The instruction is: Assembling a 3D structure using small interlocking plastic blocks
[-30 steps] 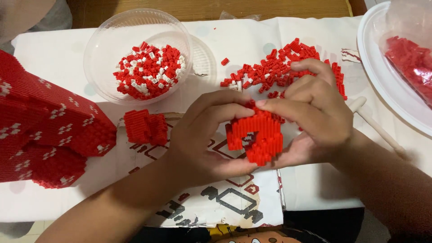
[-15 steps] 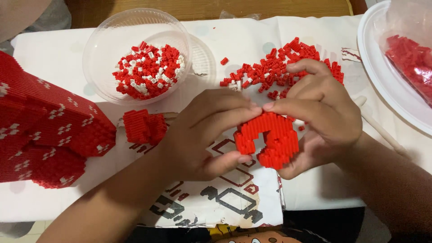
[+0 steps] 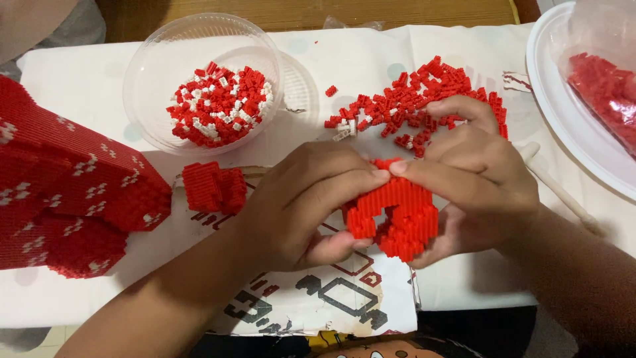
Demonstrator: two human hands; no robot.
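Head view: far to the left of the left hand [image 3: 301, 205], a large red block build [image 3: 66, 192] with white marks is seen standing on the white sheet [image 3: 86, 79]; it looks largely assembled, though its left side is cut off by the frame edge. To the right of the right hand [image 3: 477, 185], a white plate [image 3: 563, 126] is seen with a clear bag of red bricks [image 3: 606, 93] on it, both cut off at the edge. Above the left hand, a clear bowl [image 3: 156, 63] holds a share of loose red and white bricks, so stock is judged to remain. Above the right hand, touching its fingers, a loose pile [image 3: 424, 96] of red bricks is spread on the sheet, unused. Between the two hands a curved red piece [image 3: 397, 219] is gripped: it is clasped by the left hand from the left and below, and by the right hand from the right, with fingertips of both pressed together on its top edge. It is judged part-built. Just left of the left hand a small red chunk [image 3: 213, 187] lies unattached. A printed instruction sheet [image 3: 331, 295] lies under the hands, mostly covered. A white stick [image 3: 563, 189] runs from behind the right hand, its purpose unclear. The back of the curved piece is hidden.
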